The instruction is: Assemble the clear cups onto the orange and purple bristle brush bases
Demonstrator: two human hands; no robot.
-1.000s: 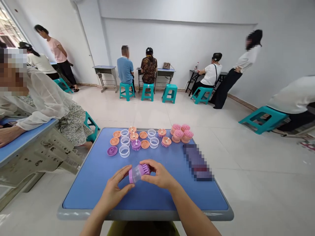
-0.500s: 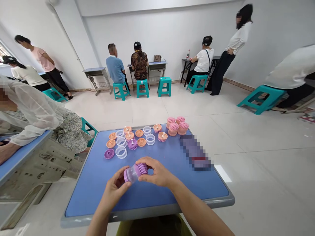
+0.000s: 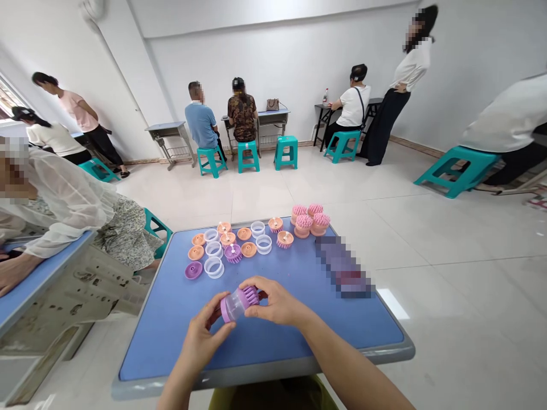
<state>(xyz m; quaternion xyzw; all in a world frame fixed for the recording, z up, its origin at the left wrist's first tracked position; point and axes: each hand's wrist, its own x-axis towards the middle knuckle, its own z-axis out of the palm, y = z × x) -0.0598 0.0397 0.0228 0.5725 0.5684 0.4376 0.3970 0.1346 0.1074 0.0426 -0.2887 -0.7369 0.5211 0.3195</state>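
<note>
Both my hands hold one purple bristle brush with a clear plastic body (image 3: 237, 302) just above the blue table (image 3: 299, 336). My left hand (image 3: 204, 336) pinches its purple base end with thumb and fingers. My right hand (image 3: 273, 302) wraps round the bristle end. Farther back on the table lie loose parts: orange discs (image 3: 196, 253), clear rings (image 3: 213, 267), a purple disc (image 3: 193, 270), a purple bristle head (image 3: 233, 253) and a cluster of pink brushes (image 3: 308, 220).
A pixelated dark object (image 3: 344, 267) lies on the table's right side. A seated person in white (image 3: 64, 199) works at a blue desk (image 3: 38, 273) to my left. Other people sit or stand at desks and teal stools (image 3: 287, 151) along the walls.
The view shifted and tilted a little. My hands stay on the brush, which has turned slightly between them; the parts on the table have not moved.
</note>
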